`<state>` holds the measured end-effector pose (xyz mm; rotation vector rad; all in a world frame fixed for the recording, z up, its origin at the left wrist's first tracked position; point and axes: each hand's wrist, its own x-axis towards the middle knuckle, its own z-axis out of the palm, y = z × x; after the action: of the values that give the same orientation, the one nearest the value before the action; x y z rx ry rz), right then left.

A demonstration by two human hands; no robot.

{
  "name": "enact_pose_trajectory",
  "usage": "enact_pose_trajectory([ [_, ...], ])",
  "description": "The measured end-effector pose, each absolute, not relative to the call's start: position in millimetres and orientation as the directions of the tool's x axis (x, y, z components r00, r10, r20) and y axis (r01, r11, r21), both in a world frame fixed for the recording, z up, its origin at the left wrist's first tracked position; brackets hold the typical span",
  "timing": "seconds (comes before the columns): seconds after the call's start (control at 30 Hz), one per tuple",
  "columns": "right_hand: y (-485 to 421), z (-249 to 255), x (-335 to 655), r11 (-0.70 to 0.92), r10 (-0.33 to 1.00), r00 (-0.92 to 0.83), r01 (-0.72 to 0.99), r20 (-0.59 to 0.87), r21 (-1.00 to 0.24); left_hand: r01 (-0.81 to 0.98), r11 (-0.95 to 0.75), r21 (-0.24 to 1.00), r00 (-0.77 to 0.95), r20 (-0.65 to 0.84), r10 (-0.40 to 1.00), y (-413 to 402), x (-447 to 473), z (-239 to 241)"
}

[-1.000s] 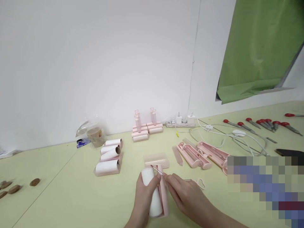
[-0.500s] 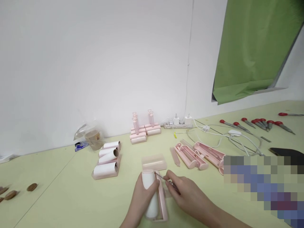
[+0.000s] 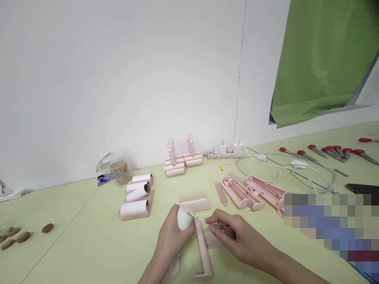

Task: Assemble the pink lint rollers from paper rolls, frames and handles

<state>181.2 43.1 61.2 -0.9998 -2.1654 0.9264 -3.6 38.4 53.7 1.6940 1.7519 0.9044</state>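
Observation:
My left hand point(image 3: 173, 234) is wrapped round a white lint roller roll point(image 3: 184, 219), tilted with its pale pink end facing up. In my right hand point(image 3: 233, 232) is a slim screwdriver point(image 3: 204, 219) with a thin metal shaft; its tip is at the rim of the roll's end. Between my hands an open pink lint roller frame point(image 3: 203, 248) lies on the table, a translucent pink handle point(image 3: 213, 241) sticking out to its right. A round pink piece point(image 3: 174, 267) shows below my left hand. Just beyond lies a clear pink cover point(image 3: 194, 200).
At left are several white rolls in pink holders point(image 3: 134, 209). Assembled lint rollers point(image 3: 174, 167) stand by the wall near a power strip point(image 3: 225, 155). Opened pink casings point(image 3: 242, 193), white cables point(image 3: 299, 164) and red-ended tools point(image 3: 331, 150) lie to the right. A co-worker's blurred arm point(image 3: 328, 225) is at lower right.
The white roll has come away from beside the pink frame and tipped its end toward me. The screwdriver tip has moved left onto that end. The view has shifted slightly.

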Motion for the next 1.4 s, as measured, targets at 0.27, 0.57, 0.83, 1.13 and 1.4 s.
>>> enact_pose_trajectory([
  [0.27,41,60,179,0.459,0.799,-0.562,0.342,0.213,-0.82,0.686,-0.009,0.728,-0.09,0.097,0.991,38,-5,56],
  [0.57,44,60,178,0.435,0.83,-0.517,0.366,0.209,-0.823,0.709,-0.004,0.706,-0.113,0.119,0.986,44,-7,57],
  [0.83,51,56,177,0.485,0.833,-0.498,0.447,0.241,-0.752,0.733,-0.002,0.68,-0.108,0.119,0.987,44,-10,53],
  [1.13,50,54,174,0.481,0.821,-0.51,0.374,0.257,-0.793,0.792,0.007,0.611,-0.115,0.138,0.984,53,-8,54],
  [1.4,50,52,174,0.492,0.819,-0.506,0.376,0.271,-0.785,0.784,0.012,0.62,-0.118,0.13,0.985,51,-10,52],
])
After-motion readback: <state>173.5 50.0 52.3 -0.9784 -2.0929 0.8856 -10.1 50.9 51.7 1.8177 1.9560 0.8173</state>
